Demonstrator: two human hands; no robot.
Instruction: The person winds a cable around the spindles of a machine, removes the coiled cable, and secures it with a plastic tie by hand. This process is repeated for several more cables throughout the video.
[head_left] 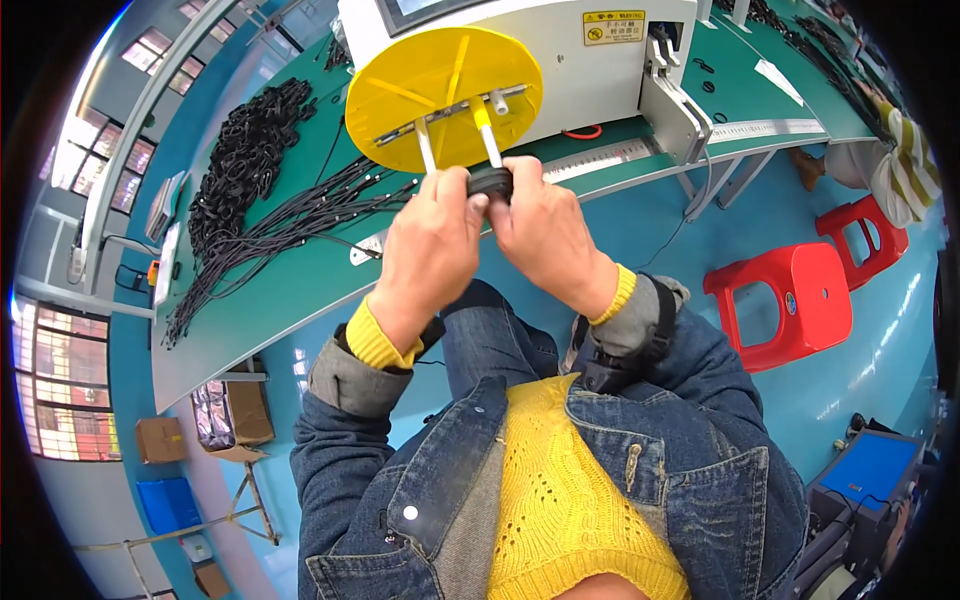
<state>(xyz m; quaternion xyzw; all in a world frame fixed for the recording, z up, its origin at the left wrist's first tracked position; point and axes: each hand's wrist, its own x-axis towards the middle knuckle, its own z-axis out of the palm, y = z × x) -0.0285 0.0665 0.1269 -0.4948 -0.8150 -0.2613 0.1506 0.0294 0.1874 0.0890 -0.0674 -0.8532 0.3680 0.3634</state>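
My left hand [430,240] and my right hand [550,235] meet in front of a winding machine [575,85]. Between them is a small coil of black cable [490,183], gripped from both sides with the fingers closed. Just behind the hands, a round yellow disc [385,85] faces me on the machine. Two pale posts stick out of it: the left post [425,145] ends at my left hand, and the right post [486,135] ends by the coil. My fingers hide whether the coil still touches either post.
Loose black cables [275,240] trail across the green table [235,320] on the left, beside a heap of coiled cables [245,150]. A metal ruler [600,158] lies along the front edge. Red stools [790,305] stand at the right, with another person's striped sleeve [905,165] beyond.
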